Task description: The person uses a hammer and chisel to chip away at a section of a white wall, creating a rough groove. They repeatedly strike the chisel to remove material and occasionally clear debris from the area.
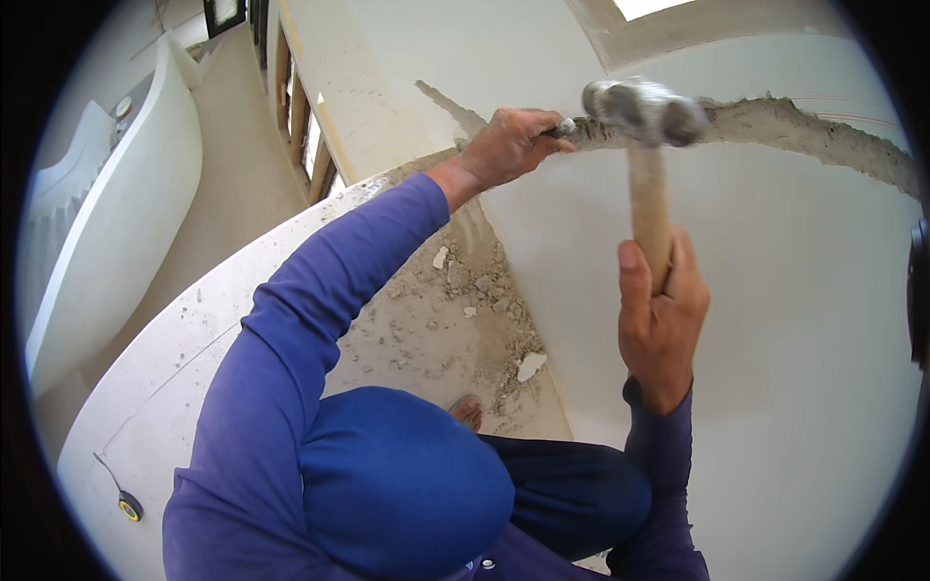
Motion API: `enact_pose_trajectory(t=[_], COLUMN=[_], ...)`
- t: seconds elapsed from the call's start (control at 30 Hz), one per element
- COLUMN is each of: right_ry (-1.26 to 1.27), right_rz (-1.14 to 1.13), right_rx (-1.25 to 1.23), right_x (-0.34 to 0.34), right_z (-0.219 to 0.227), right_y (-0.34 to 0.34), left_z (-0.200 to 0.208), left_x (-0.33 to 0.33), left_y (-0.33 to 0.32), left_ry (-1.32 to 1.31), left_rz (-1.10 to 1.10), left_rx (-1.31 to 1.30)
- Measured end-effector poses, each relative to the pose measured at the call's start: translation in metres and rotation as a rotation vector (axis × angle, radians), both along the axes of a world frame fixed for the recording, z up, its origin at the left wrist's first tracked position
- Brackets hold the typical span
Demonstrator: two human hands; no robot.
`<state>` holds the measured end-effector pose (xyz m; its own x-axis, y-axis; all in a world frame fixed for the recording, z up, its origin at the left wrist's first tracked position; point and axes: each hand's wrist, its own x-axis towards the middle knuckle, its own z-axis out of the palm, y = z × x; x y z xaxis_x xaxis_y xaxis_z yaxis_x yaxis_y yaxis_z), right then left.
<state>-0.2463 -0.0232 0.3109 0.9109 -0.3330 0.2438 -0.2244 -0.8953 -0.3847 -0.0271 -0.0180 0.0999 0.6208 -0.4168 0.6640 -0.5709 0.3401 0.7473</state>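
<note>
My left hand [509, 147] is closed around a chisel [564, 127], held against the white wall at a rough channel [775, 131] cut into its plaster. Only the chisel's blunt metal end shows; my fingers hide the rest. In my right hand [664, 324] is a hammer [651, 189], gripped low on its wooden handle with the thumb along the wood. Its grey metal head is smeared by motion and hangs in front of the channel, to the right of the chisel and apart from it.
Broken plaster and dust [484, 290] lie on the ledge beneath my left arm, by my sandalled foot [467, 412]. Toward the ledge's curved outer edge sits a yellow-and-black tape measure [130, 505]. Beyond that edge, lower down, stands a curved white parapet [145, 223].
</note>
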Motion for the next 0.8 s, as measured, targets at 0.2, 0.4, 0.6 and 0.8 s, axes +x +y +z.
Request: enact_pose_trajectory(t=[0.2,0.4,0.6,0.8], right_ry=[-0.237,-0.013,-0.414,0.09], right_rz=[0.216,-0.046,0.117,-0.219], right_rx=[-0.22,-0.015,0.134,0.064], right_x=[-0.007,0.005,-0.002,0.01], right_z=[-0.024,0.002,0.005,0.012], right_y=[-0.026,-0.012,-0.023,-0.034], left_z=[0.006,0.015,0.032,0.04], left_x=[-0.005,0.008,0.019,0.023], left_y=[-0.008,-0.008,-0.015,-0.027], left_ry=[-0.007,-0.059,-0.138,-0.153], left_rz=[-0.025,-0.085,-0.084,-0.087], left_rx=[-0.108,-0.015,0.033,0.112])
